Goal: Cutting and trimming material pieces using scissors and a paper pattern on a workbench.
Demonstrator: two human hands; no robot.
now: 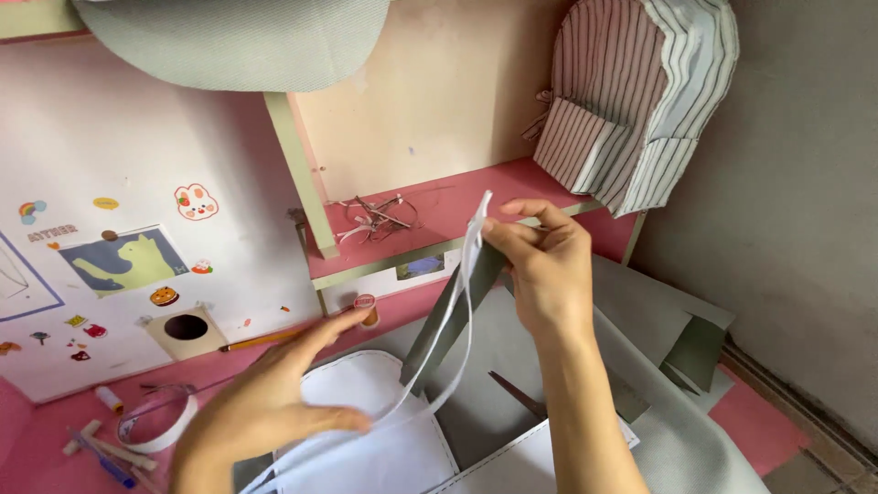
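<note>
Presently on view, item by item:

Right hand [546, 267]: raised above the work, fingertips pinched shut on the upper end of a narrow white strip [470, 274] together with the top of a grey fabric strap [450, 316].

White strip: runs down from the pinch in a long loop, trailing toward the lower left and passing under the left hand.

Left hand [274, 402]: flat, fingers extended and together, gripping nothing, pressing down on a white cut fabric panel [384, 439] with a stitched edge.

Grey fabric sheet [640, 366]: spread beneath the panel, folded at the right; scissors [517, 393] lie on it, partly hidden by the right forearm.

Pink counter [55, 430]: carries a small thread spool [110, 399], a coiled white band [157, 423], and a pencil [259, 340] near the wall.

Pink shelf [439, 206]: holds a tangle of thin scraps [377, 216] and, at the right, a small striped backpack [631, 101] standing upright.

White board [119, 229] at left: covered with stickers and a cat picture [123, 259].

Grey cap brim [238, 41]: at the top edge of view
</note>
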